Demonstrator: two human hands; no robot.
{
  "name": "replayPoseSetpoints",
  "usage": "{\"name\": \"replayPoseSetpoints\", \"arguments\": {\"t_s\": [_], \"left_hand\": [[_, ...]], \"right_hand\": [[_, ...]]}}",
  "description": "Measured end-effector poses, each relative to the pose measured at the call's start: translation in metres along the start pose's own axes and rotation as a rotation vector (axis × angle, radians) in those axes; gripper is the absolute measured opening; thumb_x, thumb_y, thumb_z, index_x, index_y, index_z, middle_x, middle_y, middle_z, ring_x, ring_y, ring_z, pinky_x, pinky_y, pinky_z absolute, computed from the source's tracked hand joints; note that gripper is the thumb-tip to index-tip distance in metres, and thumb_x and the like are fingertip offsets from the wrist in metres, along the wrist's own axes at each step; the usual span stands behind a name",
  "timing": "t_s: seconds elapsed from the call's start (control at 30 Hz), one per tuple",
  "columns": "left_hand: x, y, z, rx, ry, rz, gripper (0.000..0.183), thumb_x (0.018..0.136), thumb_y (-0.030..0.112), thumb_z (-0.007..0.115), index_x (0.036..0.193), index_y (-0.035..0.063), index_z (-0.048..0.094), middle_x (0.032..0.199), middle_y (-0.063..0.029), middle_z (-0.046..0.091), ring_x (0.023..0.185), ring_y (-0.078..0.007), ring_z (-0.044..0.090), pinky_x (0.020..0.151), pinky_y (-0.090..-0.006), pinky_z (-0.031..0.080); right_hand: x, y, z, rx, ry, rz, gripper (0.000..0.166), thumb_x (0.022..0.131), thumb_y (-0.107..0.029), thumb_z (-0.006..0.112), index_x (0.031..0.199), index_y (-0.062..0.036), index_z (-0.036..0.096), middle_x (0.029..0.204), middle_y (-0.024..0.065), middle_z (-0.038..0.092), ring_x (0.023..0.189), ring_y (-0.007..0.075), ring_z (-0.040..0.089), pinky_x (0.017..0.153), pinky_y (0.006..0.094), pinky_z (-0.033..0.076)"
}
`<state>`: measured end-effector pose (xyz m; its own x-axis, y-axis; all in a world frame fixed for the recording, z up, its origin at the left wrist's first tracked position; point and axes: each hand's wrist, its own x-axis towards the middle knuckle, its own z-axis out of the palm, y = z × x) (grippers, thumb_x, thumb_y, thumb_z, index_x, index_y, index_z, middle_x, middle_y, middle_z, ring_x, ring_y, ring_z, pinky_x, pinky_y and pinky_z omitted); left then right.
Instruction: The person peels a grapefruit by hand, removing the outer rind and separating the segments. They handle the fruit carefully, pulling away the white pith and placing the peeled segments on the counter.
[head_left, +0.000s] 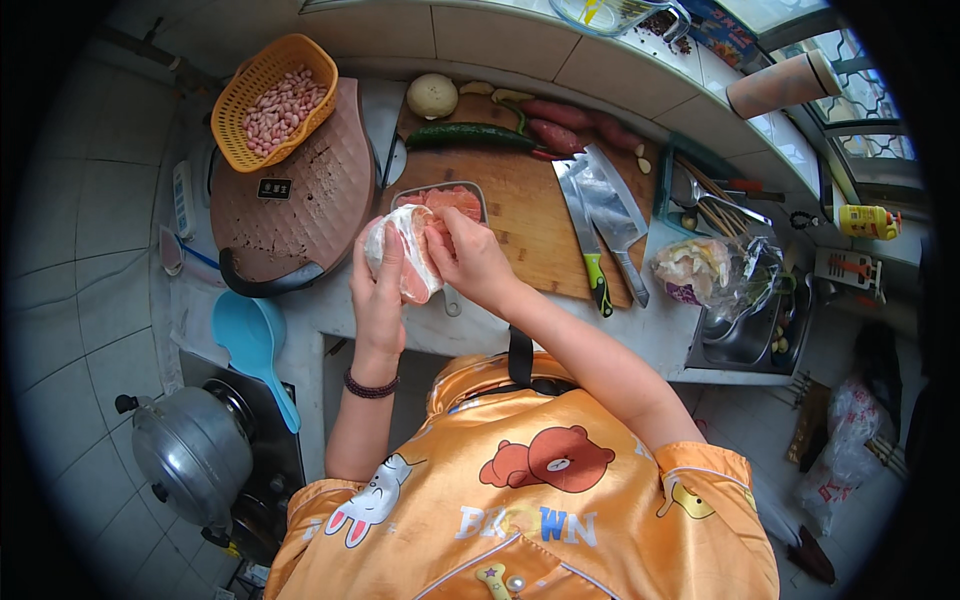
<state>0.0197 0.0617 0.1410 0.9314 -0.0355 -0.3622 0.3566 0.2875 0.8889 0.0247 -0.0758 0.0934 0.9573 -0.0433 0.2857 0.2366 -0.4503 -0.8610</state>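
Observation:
My left hand (382, 277) holds a partly peeled grapefruit piece (417, 271) with white pith, and its palm and fingers wrap the left side. My right hand (474, 255) grips the fruit's upper right edge, thumb and fingers pinched against it. Just behind the hands, a small dish (486, 204) with a light rim holds pink-red fruit flesh (454, 201). Part of that dish is hidden by the hands and the fruit. It sits at the left part of a wooden cutting board (517, 247).
On the board lie a kitchen knife (582, 225), a cleaver (619, 210), a cucumber (469, 136) and sweet potatoes (555, 114). To the left are an electric griddle (300, 202), a yellow basket (322, 60) of garlic cloves or peanuts, a blue ladle (251, 330) and a metal pot (191, 457). A sink (739, 349) is right.

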Motion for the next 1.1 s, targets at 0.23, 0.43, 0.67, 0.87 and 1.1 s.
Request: {"name": "replayPoseSetpoints", "arguments": {"t_s": [0.23,0.43,0.67,0.87,1.1], "left_hand": [[0.0,0.002,-0.002,-0.046,0.002,-0.056,0.052,0.098,0.04,0.054,0.133,0.0031,0.045,0.125,-0.0083,0.056,0.113,-0.0158,0.056,0.095,-0.0307,0.047],[0.004,0.001,-0.008,-0.106,0.007,-0.119,0.051,0.099,0.041,0.052,0.133,0.0042,0.046,0.126,-0.0077,0.056,0.113,-0.0164,0.058,0.093,-0.0313,0.049],[0.007,-0.009,-0.01,0.06,-0.016,-0.031,0.049,0.099,0.04,0.053,0.132,0.0046,0.047,0.125,-0.0067,0.057,0.112,-0.0148,0.058,0.093,-0.0305,0.049],[0.007,-0.006,-0.008,-0.15,-0.007,-0.12,0.046,0.098,0.04,0.054,0.127,0.0048,0.049,0.12,-0.007,0.058,0.108,-0.0138,0.059,0.09,-0.0296,0.05],[0.011,-0.009,-0.018,-0.249,-0.094,-0.233,0.058,0.097,0.05,0.048,0.135,0.0049,0.045,0.132,-0.0101,0.055,0.119,-0.022,0.056,0.1,-0.0375,0.047]], "right_hand": [[0.0,0.003,-0.001,0.146,-0.028,0.184,0.013,0.09,-0.007,0.056,0.094,0.0044,0.059,0.088,0.0225,0.064,0.077,0.0355,0.064,0.069,0.0382,0.051],[0.002,0.024,-0.007,0.691,-0.202,0.553,0.021,0.097,-0.016,0.055,0.098,0.0034,0.063,0.079,0.0035,0.064,0.07,0.0084,0.054,0.063,0.0277,0.048],[0.003,0.024,-0.003,0.46,-0.177,0.495,0.021,0.093,-0.02,0.064,0.097,0.0011,0.065,0.08,0.0014,0.065,0.066,0.0057,0.057,0.052,0.0219,0.045],[-0.002,0.029,-0.001,0.751,-0.122,0.681,0.019,0.093,-0.021,0.064,0.094,-0.0017,0.066,0.078,0.0005,0.064,0.063,0.006,0.056,0.049,0.0221,0.044],[-0.003,0.035,-0.001,1.177,-0.108,0.958,0.016,0.096,-0.022,0.061,0.098,-0.0062,0.064,0.079,0.001,0.065,0.061,0.0094,0.057,0.052,0.0236,0.043]]}}
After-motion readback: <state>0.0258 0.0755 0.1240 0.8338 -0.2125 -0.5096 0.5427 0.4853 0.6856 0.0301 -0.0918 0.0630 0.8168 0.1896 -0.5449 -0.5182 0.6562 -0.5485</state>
